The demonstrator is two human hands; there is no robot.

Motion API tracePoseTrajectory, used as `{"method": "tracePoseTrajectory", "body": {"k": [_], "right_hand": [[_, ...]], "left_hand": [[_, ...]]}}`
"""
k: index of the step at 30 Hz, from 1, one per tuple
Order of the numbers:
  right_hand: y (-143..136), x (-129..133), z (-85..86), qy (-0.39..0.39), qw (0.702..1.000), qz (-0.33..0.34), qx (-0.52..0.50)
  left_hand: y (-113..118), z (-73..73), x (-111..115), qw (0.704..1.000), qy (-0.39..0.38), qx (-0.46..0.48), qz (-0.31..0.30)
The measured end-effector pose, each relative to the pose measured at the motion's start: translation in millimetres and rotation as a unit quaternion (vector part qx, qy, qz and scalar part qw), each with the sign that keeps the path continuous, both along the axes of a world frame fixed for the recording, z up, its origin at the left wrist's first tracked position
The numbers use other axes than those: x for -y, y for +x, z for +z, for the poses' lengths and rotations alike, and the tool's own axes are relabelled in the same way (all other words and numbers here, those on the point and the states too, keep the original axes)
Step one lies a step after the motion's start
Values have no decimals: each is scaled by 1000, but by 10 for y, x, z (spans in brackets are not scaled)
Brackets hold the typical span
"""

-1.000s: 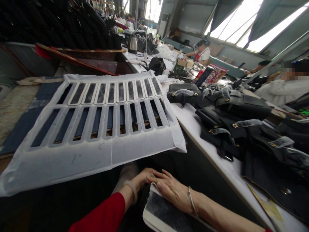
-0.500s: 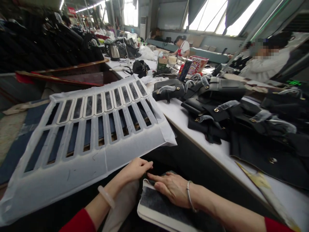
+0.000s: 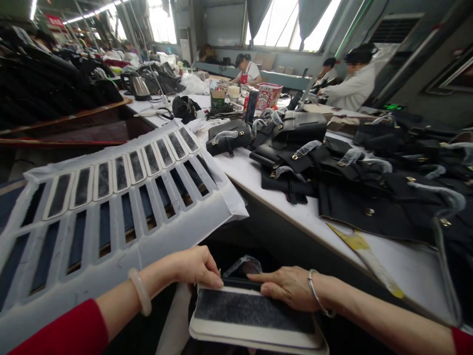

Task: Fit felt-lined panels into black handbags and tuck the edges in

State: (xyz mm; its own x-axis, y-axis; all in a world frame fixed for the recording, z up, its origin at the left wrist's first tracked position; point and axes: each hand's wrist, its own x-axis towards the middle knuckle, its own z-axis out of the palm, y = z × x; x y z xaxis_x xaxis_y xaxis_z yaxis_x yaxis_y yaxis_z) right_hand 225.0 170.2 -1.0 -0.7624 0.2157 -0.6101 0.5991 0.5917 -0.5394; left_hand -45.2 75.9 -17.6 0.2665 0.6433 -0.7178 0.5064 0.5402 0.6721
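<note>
L hand [image 3: 197, 268] pinching, R hand [image 3: 290, 288] spread, pale-edged black panel [image 3: 254, 310] btwn
L grip's together on the panel's top edge; R grip's apart, thumb on panel, index by a clear-wrapped loop [image 3: 246, 264]. Panel's just below both grips. Slotted white sheet [image 3: 166, 240] fwd-left of L grip, black bags [image 3: 301, 127] on desk [image 3: 236, 167] fwd of R grip.

A white worktop [image 3: 236, 165] is being covered by black bags [image 3: 303, 125] with wrapped handles, some overlapping. A kettle [image 3: 139, 88], a green box [image 3: 217, 98] and a red patterned box [image 3: 268, 95] are being supported farther back; a yellow-marked strip [image 3: 369, 256] is being held up near the front edge.
</note>
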Motion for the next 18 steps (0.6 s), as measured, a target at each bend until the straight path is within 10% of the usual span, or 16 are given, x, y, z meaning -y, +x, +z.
{"method": "tracePoseTrajectory", "body": {"k": [6,14,18], "right_hand": [[272,-98,34,-5,999,-14,29],[-34,31,-22,19,1000,5,1],[-150,78,-122,-59,987,-141,-47]], "left_hand": [[-15,-7,-63,999,2,-13,-41],[117,13,-115,988,101,-72,-93],[237,34,-140,979,142,-91,-117]]}}
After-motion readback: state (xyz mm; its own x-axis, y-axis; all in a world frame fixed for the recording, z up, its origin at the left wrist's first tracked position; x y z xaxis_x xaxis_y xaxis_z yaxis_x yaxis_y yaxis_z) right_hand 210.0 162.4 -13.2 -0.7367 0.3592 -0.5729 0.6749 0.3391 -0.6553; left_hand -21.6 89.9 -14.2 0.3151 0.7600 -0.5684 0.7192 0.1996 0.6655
